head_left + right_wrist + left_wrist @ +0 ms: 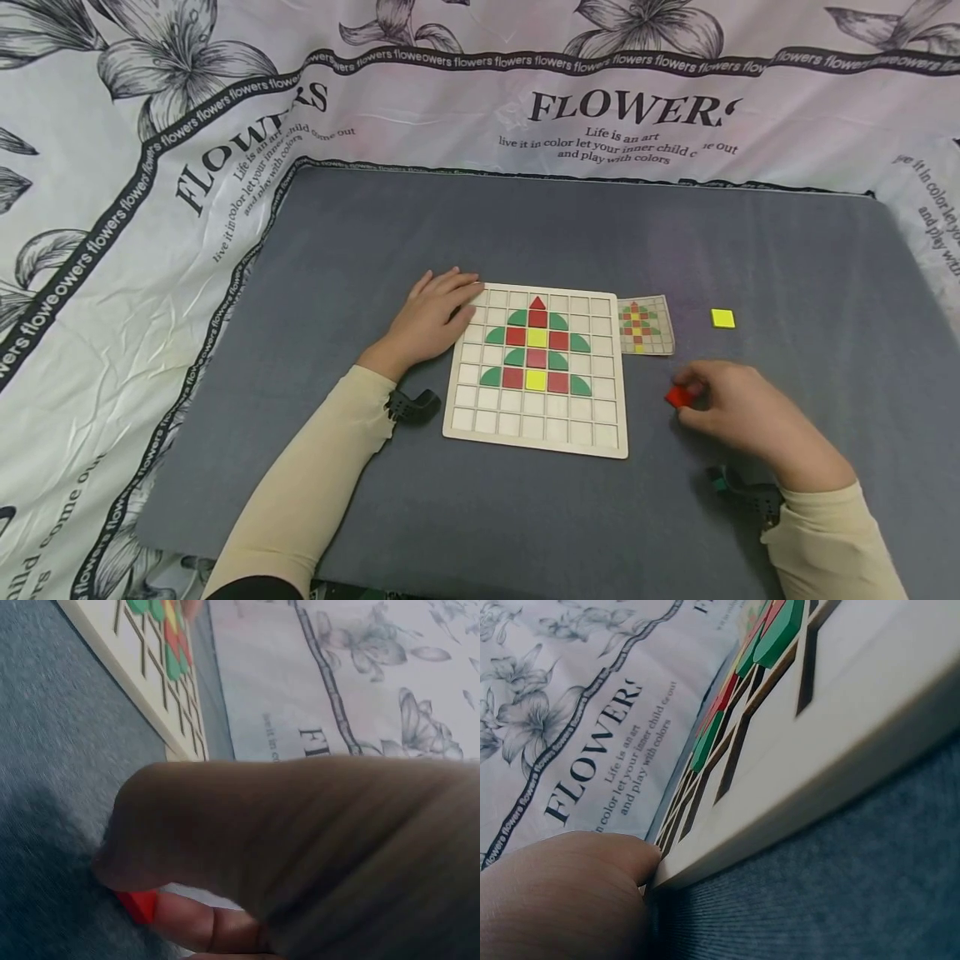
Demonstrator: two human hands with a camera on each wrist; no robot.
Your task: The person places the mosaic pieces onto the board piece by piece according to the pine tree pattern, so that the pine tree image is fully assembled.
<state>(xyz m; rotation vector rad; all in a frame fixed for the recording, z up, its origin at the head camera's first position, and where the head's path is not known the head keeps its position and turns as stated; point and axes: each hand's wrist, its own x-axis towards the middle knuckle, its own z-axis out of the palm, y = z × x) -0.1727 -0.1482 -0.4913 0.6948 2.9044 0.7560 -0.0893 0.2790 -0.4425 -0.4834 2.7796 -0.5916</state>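
A square wooden grid board (pixel 536 417) lies on the table with red, yellow and green tiles set in a tree-like pattern, topped by a red triangle (pixel 537 303). At the board's upper left corner rests my left hand (pixel 431 321), its fingers spread and fairly straight; the left wrist view has the thumb (pixel 626 855) against the board's edge. To the right of the board my right hand (pixel 750 417) pinches a red tile (pixel 678 397) between thumb and fingers. In the right wrist view that red tile (pixel 139 906) is partly hidden by the thumb.
A small pattern card (pixel 647 325) sticks out from under or beside the board's right edge. Farther right lies a single yellow square tile (pixel 723 318). The grey table (pixel 525 225) meets a flower-printed cloth (pixel 450 108) at its back and left.
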